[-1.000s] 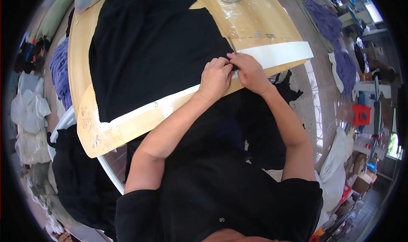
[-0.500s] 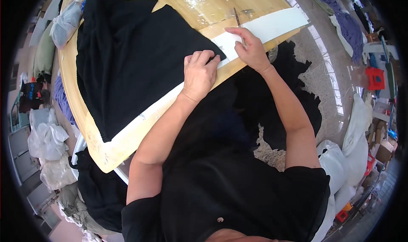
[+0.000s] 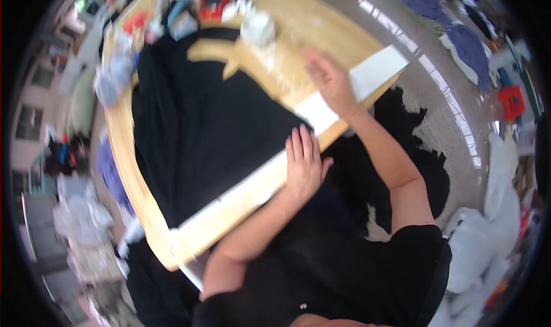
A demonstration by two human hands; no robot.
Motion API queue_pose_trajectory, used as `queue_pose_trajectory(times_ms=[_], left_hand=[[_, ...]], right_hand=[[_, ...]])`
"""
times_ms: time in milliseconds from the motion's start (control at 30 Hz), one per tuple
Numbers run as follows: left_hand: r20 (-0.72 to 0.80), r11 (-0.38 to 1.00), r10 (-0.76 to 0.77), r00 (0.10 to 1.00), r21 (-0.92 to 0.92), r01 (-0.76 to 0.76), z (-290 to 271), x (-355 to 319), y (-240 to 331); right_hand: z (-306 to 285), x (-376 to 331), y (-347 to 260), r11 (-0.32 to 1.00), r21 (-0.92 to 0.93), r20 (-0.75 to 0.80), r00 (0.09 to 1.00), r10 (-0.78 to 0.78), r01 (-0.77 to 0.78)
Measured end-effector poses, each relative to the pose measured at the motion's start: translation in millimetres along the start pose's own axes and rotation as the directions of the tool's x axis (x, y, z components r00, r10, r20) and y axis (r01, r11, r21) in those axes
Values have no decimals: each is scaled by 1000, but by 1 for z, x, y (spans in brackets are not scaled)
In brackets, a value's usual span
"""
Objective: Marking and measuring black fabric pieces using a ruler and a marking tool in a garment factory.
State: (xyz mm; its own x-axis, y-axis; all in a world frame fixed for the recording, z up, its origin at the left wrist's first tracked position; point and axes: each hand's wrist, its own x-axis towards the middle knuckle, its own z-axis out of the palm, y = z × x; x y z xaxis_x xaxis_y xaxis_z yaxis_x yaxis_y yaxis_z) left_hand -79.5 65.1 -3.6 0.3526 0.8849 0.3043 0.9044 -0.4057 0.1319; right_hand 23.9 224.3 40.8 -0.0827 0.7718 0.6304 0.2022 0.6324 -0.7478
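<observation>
A black knit fabric piece (image 3: 218, 137) lies spread over a yellowish wooden table (image 3: 327, 17). Along the table's near edge runs a long white strip (image 3: 379, 68), partly under the fabric. My left hand (image 3: 306, 163) rests with its fingers stretched out and lying flat near the fabric's right corner, over the strip's edge. Above the strip, farther to the right, is my right hand (image 3: 336, 88), smeared by motion. Its fingers are blurred, and whether they hold something does not show.
A white round object (image 3: 258, 28) and a jumble of small coloured items (image 3: 183, 11) sit toward the table's far side. Ragged black cloth (image 3: 396, 149) hangs or lies below the right edge. White sacks (image 3: 476, 241) stand at right, a red stool (image 3: 511, 104) beyond.
The view has shifted, showing more of the table's far side. My left hand has flattened from bent fingers. A thin dark pointed tool seen at my right hand no longer shows.
</observation>
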Motion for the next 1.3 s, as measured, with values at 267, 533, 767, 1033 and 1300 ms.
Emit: queue_pose_trajectory(times_ms=[267,533,767,1033,1300], left_hand=[[28,995,17,999,97,-19,5,-14,4],[-11,995,-58,998,77,58,11,-13,-2],[-3,994,-97,995,43,97,8,-8,-6],[76,976,-182,980,131,172,2,-13,5],[52,975,-177,983,145,168,6,-17,3]], right_hand=[[84,130,55,971,-92,-14,975,220,-220],[122,165,96,795,-604,306,904,298,-58],[99,173,93,945,-177,307,897,317,-274],[88,147,77,877,113,311,855,414,-466],[20,46,-18,837,462,119,955,271,-295]])
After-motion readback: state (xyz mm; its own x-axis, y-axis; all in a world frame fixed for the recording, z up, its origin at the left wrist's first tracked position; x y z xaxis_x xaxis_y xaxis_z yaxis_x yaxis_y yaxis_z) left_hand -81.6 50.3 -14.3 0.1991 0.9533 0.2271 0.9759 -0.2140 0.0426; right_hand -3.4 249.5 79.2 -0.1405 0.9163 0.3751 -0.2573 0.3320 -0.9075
